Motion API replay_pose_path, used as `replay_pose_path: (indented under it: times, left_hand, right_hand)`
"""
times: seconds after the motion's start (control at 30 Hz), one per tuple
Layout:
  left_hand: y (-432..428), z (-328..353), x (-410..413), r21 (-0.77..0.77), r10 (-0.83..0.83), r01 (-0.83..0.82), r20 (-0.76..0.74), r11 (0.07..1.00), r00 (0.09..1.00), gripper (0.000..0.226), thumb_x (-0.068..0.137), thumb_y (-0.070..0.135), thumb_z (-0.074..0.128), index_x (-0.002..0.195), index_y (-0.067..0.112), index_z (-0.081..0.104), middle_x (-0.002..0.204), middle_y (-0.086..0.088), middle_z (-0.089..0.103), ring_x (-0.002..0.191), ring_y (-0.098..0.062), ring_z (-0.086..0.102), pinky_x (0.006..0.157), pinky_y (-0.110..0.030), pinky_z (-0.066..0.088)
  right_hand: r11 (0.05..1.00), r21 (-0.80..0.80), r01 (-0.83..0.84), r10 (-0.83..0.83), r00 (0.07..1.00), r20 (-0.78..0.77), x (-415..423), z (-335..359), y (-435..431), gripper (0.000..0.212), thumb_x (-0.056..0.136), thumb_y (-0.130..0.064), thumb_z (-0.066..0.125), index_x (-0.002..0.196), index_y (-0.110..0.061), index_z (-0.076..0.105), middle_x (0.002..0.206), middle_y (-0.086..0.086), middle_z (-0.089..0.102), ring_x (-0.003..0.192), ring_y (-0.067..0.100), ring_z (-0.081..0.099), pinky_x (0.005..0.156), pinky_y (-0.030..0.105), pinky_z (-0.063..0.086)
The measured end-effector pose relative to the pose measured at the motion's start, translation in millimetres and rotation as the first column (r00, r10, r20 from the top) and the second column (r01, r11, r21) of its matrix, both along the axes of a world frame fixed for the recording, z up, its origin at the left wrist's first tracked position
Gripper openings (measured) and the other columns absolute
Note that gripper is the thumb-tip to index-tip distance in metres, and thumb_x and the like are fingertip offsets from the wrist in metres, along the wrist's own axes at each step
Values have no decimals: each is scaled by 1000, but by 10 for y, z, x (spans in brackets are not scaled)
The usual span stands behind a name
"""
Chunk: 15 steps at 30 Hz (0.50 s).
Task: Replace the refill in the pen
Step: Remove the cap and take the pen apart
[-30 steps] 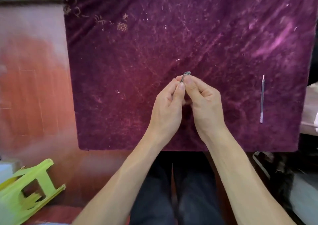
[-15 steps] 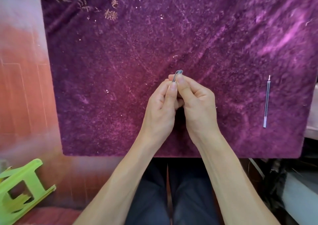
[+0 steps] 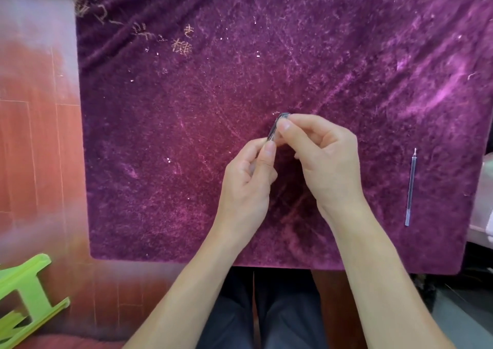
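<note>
A small grey pen (image 3: pixel 274 128) stands nearly upright over the middle of the purple velvet cloth (image 3: pixel 186 135), held between both hands. My right hand (image 3: pixel 322 159) pinches its upper end with thumb and forefinger. My left hand (image 3: pixel 250 180) grips its lower part just below; most of the pen body is hidden behind the fingers. A thin clear refill (image 3: pixel 410 185) with a metal tip lies alone on the cloth at the right, pointing away from me, well apart from my right hand.
The cloth covers a table whose front edge (image 3: pixel 240 262) runs just above my knees. A lime green plastic stool (image 3: pixel 24 295) lies on the reddish floor at the lower left. A pale object (image 3: pixel 484 209) sits past the cloth's right edge.
My hands have drawn slightly apart, the right one lifting the pen's upper end while the left stays lower. The camera view has shifted, so the cloth sits further right in the frame.
</note>
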<state>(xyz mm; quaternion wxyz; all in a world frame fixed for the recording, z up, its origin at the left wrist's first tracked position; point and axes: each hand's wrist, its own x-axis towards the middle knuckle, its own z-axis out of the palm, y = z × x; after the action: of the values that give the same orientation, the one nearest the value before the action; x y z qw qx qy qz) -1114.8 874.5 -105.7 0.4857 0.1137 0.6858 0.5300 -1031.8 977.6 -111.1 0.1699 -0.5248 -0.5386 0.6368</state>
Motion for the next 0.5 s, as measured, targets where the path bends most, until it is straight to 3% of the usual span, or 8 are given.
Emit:
replay_pose_path:
  times: [0.07,0.23,0.4,0.5]
  left_hand:
    - [-1,-18,-5,-39,32,-31,31,999,999,27,108,37,46,117,22,66,61,-5,35,47,-6,29,39,-21,25]
    - [-123,-74,-19,-117,135,-123,103,985,986,25,106,41,47,106,19,59,65,-7,35,45,-5,25,37,-22,21]
    - [-180,-111,-104,-126,148,-134,111,983,983,23,106,40,48,99,23,62,60,-2,38,42,-3,26,37,-17,25]
    - [-150,-115,-154,-118,161,-147,120,982,980,22,106,38,48,98,24,63,59,1,40,42,-2,27,37,-17,25]
  right_hand:
    - [1000,25,13,-14,999,29,-126,5,147,9,99,-17,75,99,-14,84,86,-9,83,80,0,77,67,11,53]
    - [993,106,-59,42,988,152,-526,-48,509,5,94,-25,79,93,-25,84,81,-12,83,74,6,80,59,17,57]
    - [960,203,-190,123,945,302,-799,-147,669,11,91,-27,81,101,-23,82,73,-8,80,69,3,78,76,34,67]
    - [922,278,-271,158,916,367,-836,-155,662,6,91,-30,80,96,-29,80,67,-14,75,67,-2,74,75,23,63]
